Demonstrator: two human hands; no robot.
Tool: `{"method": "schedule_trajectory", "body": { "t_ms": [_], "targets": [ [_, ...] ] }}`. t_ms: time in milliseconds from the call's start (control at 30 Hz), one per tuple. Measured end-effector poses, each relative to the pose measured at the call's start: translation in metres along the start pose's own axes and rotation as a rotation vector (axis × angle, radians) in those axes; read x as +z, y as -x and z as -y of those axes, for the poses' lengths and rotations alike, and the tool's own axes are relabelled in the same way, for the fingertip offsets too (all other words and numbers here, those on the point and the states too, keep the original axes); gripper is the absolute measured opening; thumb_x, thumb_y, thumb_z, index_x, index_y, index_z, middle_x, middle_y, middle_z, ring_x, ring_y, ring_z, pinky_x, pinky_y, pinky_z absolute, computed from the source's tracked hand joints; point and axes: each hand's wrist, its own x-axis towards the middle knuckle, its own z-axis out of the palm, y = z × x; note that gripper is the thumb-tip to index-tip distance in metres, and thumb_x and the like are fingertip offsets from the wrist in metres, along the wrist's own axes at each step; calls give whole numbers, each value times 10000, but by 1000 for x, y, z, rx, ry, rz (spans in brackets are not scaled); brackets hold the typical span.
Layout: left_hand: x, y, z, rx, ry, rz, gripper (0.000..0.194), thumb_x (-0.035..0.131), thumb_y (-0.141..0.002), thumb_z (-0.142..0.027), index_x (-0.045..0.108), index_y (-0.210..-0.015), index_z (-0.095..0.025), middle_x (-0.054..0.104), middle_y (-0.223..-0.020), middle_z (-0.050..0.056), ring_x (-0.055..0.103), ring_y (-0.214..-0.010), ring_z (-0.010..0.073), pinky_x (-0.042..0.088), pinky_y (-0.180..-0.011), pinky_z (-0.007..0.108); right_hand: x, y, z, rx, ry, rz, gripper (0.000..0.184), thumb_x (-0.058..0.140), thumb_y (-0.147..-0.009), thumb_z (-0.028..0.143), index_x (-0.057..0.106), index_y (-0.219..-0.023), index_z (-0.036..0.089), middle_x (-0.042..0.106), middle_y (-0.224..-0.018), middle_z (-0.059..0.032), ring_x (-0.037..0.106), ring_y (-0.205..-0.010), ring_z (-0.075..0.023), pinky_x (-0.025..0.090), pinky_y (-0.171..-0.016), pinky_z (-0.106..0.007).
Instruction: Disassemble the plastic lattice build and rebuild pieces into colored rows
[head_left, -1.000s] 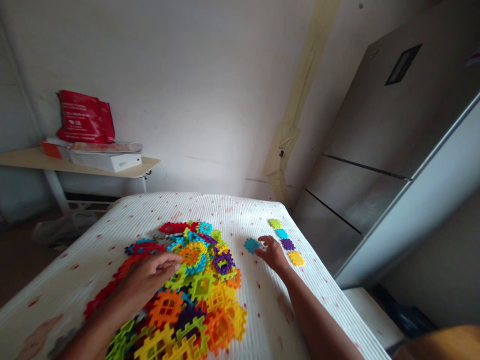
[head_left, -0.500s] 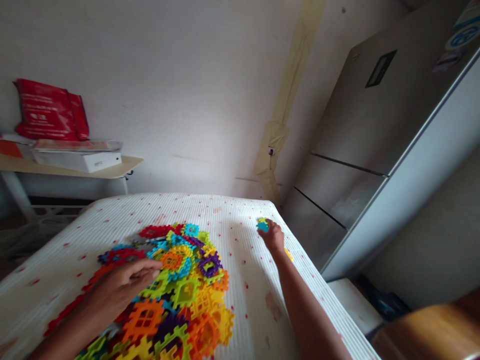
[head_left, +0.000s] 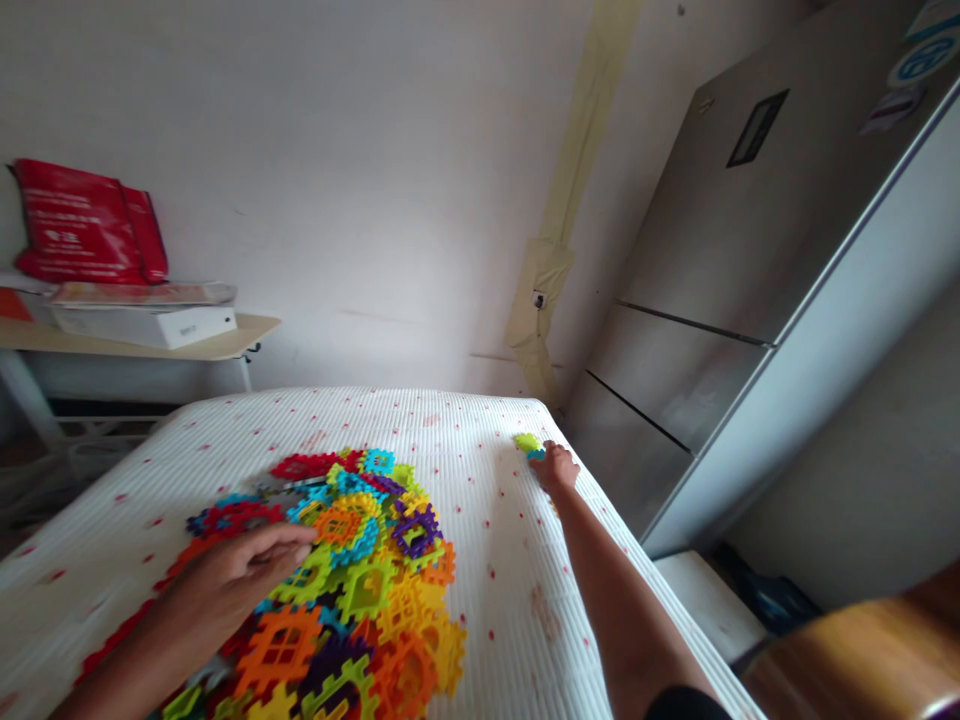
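Note:
My right hand (head_left: 558, 467) reaches to the far right part of the table, its fingers closed on a small blue interlocking plastic piece (head_left: 536, 455) that is mostly hidden. A lime green piece (head_left: 526, 441) lies just beyond it, close to the fingertips. My left hand (head_left: 255, 562) hovers at the left of a big pile of toothed plastic building pieces, fingers loosely bent and apart, with nothing visible in them. Nearest its fingertips is an orange window piece (head_left: 337, 526). The pile also holds a purple piece (head_left: 417, 532) and a larger orange window piece (head_left: 279, 645).
A white striped cloth with red dots (head_left: 491, 545) covers the table. A grey refrigerator (head_left: 675, 330) stands close along the right side, and a wall (head_left: 390, 200) is behind. At left, a side table (head_left: 259, 333) bears a white box (head_left: 161, 325) and a red bag (head_left: 82, 225).
My right hand has shifted slightly right with the blue piece, uncovering more of the green one. My left hand stays almost in place. The view has turned a little.

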Motion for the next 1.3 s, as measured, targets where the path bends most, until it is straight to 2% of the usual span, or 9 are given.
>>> {"method": "schedule_trajectory", "body": {
  "t_ms": [200,433,600,867,1033,1100,1167,1233,1300],
  "targets": [
    [-1,1,-2,2,4,-15,490,567,-612,-625,709,-855,-224,745,-934,52,655,-956,283,480,-846,315,3,-2,1,1,11,10,435,542,-752,331,537,-1163,189,555,-1185,-141,495,-1097,-291,391,-839,-434],
    [2,-2,10,40,19,-30,426,599,-640,-566,709,-859,-218,751,-888,26,667,-899,268,498,-804,299,6,-3,2,17,33,43,443,525,-753,376,536,-1142,164,564,-1155,-156,501,-1089,-295,391,-838,-441],
    [3,-6,17,48,-14,-2,472,539,-680,-580,671,-926,-199,737,-961,39,645,-973,256,490,-817,290,8,-6,2,26,54,57,466,539,-738,379,521,-1149,160,552,-1171,-152,491,-1098,-287,396,-842,-435],
    [-2,1,5,82,-80,21,479,491,-728,-561,657,-954,-172,727,-969,59,652,-947,240,477,-816,290,11,-6,4,13,67,56,435,536,-750,335,526,-1135,132,548,-1157,-171,487,-1091,-291,390,-835,-437],
    [-2,1,5,111,-78,15,445,491,-756,-520,659,-953,-158,729,-941,56,653,-921,239,481,-805,297,0,3,5,-17,59,10,470,555,-746,369,523,-1151,131,545,-1161,-167,476,-1099,-303,382,-841,-464],
    [-2,0,7,116,-72,14,430,492,-763,-514,661,-952,-167,730,-940,48,653,-924,236,481,-808,292,-7,11,10,-70,45,-53,490,551,-758,373,503,-1190,148,517,-1215,-161,439,-1146,-306,373,-864,-460],
    [-1,-1,9,116,-63,12,412,508,-751,-515,669,-937,-184,733,-942,42,656,-924,235,484,-804,281,-11,22,22,-223,-47,-117,481,555,-771,332,500,-1213,152,520,-1230,-152,437,-1159,-287,372,-892,-429],
    [0,-1,11,114,-65,9,399,526,-735,-517,676,-925,-199,735,-943,38,661,-918,233,487,-796,267,-12,39,42,-448,-211,-104,416,559,-781,268,544,-1178,146,576,-1171,-136,510,-1083,-246,393,-892,-370],
    [1,-1,11,115,-70,12,393,531,-729,-514,677,-925,-206,737,-927,35,666,-909,232,493,-781,260,-9,59,67,-630,-345,-16,313,562,-791,238,611,-1092,169,637,-1080,-87,585,-948,-188,429,-850,-297]
  ]
}}
